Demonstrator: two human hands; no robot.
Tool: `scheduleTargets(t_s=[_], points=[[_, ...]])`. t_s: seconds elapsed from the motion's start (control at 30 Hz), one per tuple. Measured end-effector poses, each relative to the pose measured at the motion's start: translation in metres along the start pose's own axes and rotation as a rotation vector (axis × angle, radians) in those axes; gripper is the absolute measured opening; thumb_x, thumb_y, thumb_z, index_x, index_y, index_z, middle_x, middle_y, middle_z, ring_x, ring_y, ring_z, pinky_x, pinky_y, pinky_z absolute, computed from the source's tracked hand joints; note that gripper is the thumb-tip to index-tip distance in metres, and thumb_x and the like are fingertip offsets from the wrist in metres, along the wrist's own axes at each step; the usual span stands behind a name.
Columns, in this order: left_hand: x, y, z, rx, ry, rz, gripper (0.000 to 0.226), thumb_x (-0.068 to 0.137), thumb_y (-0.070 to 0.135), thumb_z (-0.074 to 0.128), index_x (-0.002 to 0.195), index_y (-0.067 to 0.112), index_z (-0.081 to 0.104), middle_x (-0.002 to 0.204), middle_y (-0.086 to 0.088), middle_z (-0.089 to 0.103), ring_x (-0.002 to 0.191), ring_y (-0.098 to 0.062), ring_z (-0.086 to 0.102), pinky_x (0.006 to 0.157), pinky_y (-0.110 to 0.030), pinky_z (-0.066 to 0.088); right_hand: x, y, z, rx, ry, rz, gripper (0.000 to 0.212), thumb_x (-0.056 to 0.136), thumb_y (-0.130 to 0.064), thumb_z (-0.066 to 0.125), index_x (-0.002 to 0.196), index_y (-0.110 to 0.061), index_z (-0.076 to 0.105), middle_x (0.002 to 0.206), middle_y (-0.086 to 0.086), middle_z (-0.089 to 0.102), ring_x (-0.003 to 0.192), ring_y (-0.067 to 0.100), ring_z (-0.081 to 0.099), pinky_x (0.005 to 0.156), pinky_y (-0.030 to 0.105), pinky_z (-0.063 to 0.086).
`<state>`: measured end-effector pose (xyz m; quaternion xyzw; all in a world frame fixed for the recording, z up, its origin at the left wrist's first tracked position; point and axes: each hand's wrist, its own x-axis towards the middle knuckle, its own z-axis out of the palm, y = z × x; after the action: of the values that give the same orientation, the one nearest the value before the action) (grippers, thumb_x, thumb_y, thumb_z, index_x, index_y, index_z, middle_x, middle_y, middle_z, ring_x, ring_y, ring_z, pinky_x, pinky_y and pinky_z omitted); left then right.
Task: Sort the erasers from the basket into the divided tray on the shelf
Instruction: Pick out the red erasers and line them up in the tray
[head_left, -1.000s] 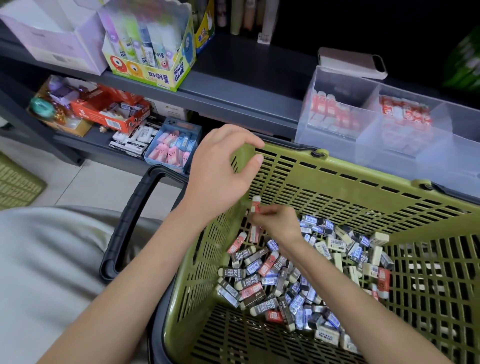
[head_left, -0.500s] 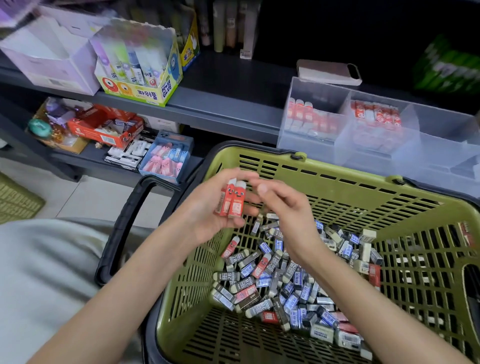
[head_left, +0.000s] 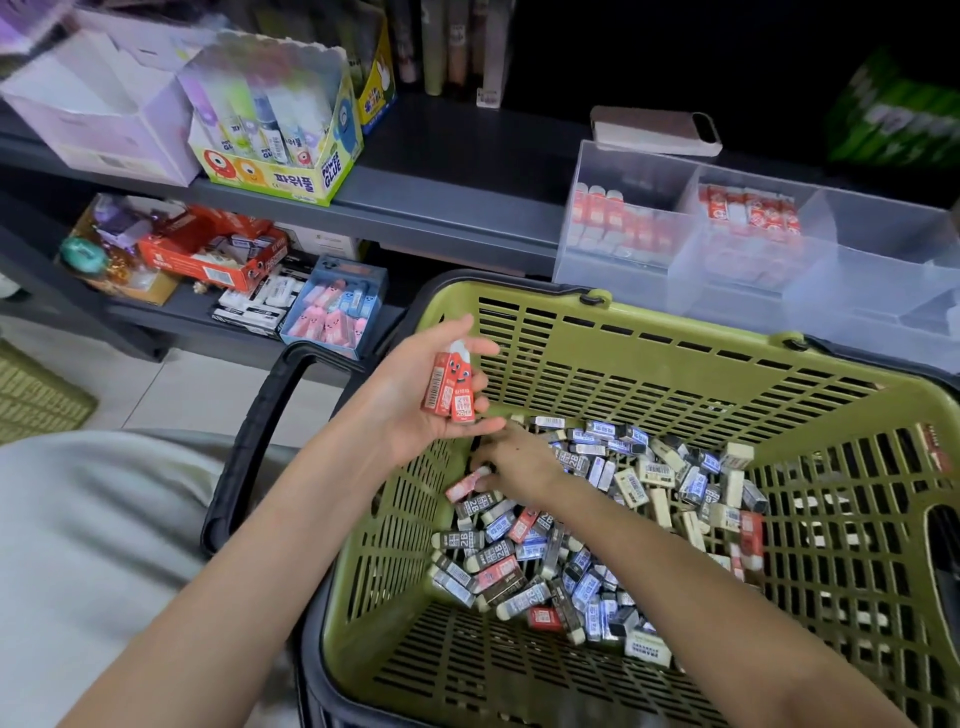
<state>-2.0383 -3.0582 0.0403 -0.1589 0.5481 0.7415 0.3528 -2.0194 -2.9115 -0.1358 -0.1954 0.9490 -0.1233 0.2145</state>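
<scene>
A green basket (head_left: 675, 358) in front of me holds a pile of several erasers (head_left: 571, 540) in red, blue, black and cream sleeves. My left hand (head_left: 415, 410) is raised over the basket's left rim and holds two red erasers (head_left: 453, 387) upright in its palm. Down in the pile, my right hand (head_left: 511, 460) pinches a pink-red eraser (head_left: 466, 483) at the heap's left edge. On the shelf behind the basket stands the clear divided tray (head_left: 753, 291); its two left compartments hold rows of red erasers, and the right one looks bare.
A black basket handle (head_left: 249, 447) hangs at the left. The shelf carries a glue-stick box (head_left: 280, 171), a white carton (head_left: 98, 114) and a phone (head_left: 654, 130). The lower shelf holds a red box (head_left: 213, 254) and a blue box of pink erasers (head_left: 332, 306).
My right hand went from beside the left hand down into the pile and took hold of a pink-red eraser. The left hand keeps its two red erasers, held slightly higher.
</scene>
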Motion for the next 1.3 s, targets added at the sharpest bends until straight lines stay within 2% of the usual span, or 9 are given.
scheduleTargets(t_s=[0.2, 0.37, 0.5, 0.63, 0.8, 0.87, 1.03, 1.2, 1.3], points=[[0.005, -0.008, 0.001, 0.239, 0.050, 0.050, 0.039, 0.090, 0.036, 0.057, 0.116, 0.007, 0.059, 0.062, 0.001, 0.053, 0.053, -0.012, 0.052, 0.058, -0.028, 0.053, -0.057, 0.007, -0.066, 0.824, 0.015, 0.058, 0.014, 0.080, -0.011, 0.070, 0.093, -0.013, 0.065, 0.085, -0.003, 0.065, 0.079, 0.011, 0.061, 0.069, 0.019, 0.046], [0.005, -0.013, 0.015, 0.532, -0.087, -0.100, 0.050, 0.080, 0.058, 0.054, 0.107, 0.016, 0.059, 0.078, -0.001, 0.057, 0.065, -0.012, 0.057, 0.059, -0.026, 0.054, -0.103, 0.001, -0.126, 1.314, 0.043, -0.095, 0.022, 0.066, -0.006, 0.074, 0.083, -0.020, 0.071, 0.082, -0.001, 0.072, 0.076, 0.011, 0.066, 0.071, 0.019, 0.054], [0.002, -0.020, 0.025, 0.509, -0.355, -0.209, 0.044, 0.066, 0.054, 0.066, 0.089, 0.017, 0.060, 0.070, 0.003, 0.060, 0.058, -0.011, 0.059, 0.054, -0.024, 0.052, -0.102, -0.011, -0.129, 1.242, 0.225, -0.130, 0.035, 0.069, 0.008, 0.072, 0.086, -0.023, 0.067, 0.078, -0.007, 0.069, 0.073, 0.010, 0.063, 0.070, 0.021, 0.054], [0.006, -0.020, 0.022, 0.402, -0.226, -0.164, 0.030, 0.079, 0.028, 0.070, 0.102, 0.013, 0.059, 0.065, 0.004, 0.058, 0.050, -0.008, 0.054, 0.045, -0.019, 0.046, -0.097, 0.003, -0.097, 1.251, 0.380, -0.001, 0.023, 0.073, -0.003, 0.074, 0.085, -0.020, 0.063, 0.077, -0.011, 0.063, 0.073, 0.014, 0.056, 0.071, 0.026, 0.051], [0.008, -0.015, 0.017, 0.206, -0.120, -0.152, 0.025, 0.070, 0.010, 0.073, 0.093, 0.013, 0.064, 0.067, 0.000, 0.066, 0.053, -0.011, 0.062, 0.057, -0.028, 0.057, -0.079, 0.022, -0.013, 0.177, 0.018, 0.062, 0.035, 0.084, -0.033, 0.065, 0.117, -0.020, 0.063, 0.119, -0.002, 0.058, 0.112, 0.018, 0.048, 0.095, 0.033, 0.038], [0.007, -0.016, 0.018, 0.185, -0.103, -0.164, 0.025, 0.066, 0.006, 0.073, 0.088, 0.012, 0.064, 0.064, 0.000, 0.068, 0.053, -0.012, 0.063, 0.060, -0.032, 0.059, -0.073, 0.024, 0.002, 0.034, 0.019, 0.024, 0.036, 0.085, -0.036, 0.061, 0.118, -0.023, 0.061, 0.118, 0.000, 0.055, 0.111, 0.021, 0.044, 0.089, 0.032, 0.038], [0.008, -0.020, 0.015, 0.174, 0.001, -0.171, 0.020, 0.072, 0.001, 0.073, 0.084, 0.012, 0.062, 0.059, 0.002, 0.065, 0.049, -0.009, 0.058, 0.058, -0.030, 0.058, -0.066, 0.032, 0.004, -0.028, 0.032, -0.030, 0.032, 0.083, -0.042, 0.063, 0.105, -0.020, 0.062, 0.103, 0.002, 0.059, 0.099, 0.020, 0.048, 0.084, 0.031, 0.033], [0.009, -0.025, 0.014, 0.342, 0.049, -0.089, 0.021, 0.073, 0.009, 0.078, 0.083, 0.014, 0.060, 0.055, 0.004, 0.058, 0.047, -0.008, 0.051, 0.051, -0.022, 0.052, -0.070, 0.032, -0.007, 0.072, -0.050, 0.136, 0.036, 0.084, -0.047, 0.062, 0.100, -0.014, 0.064, 0.096, 0.002, 0.063, 0.092, 0.019, 0.056, 0.073, 0.026, 0.037], [0.007, -0.029, 0.015, 0.419, 0.040, -0.056, 0.024, 0.072, 0.012, 0.079, 0.085, 0.013, 0.059, 0.059, 0.003, 0.056, 0.047, -0.007, 0.049, 0.050, -0.021, 0.051, -0.082, 0.026, -0.024, 0.438, -0.007, 0.285, 0.032, 0.082, -0.039, 0.067, 0.097, -0.011, 0.069, 0.082, -0.001, 0.062, 0.076, 0.014, 0.054, 0.064, 0.024, 0.039]])
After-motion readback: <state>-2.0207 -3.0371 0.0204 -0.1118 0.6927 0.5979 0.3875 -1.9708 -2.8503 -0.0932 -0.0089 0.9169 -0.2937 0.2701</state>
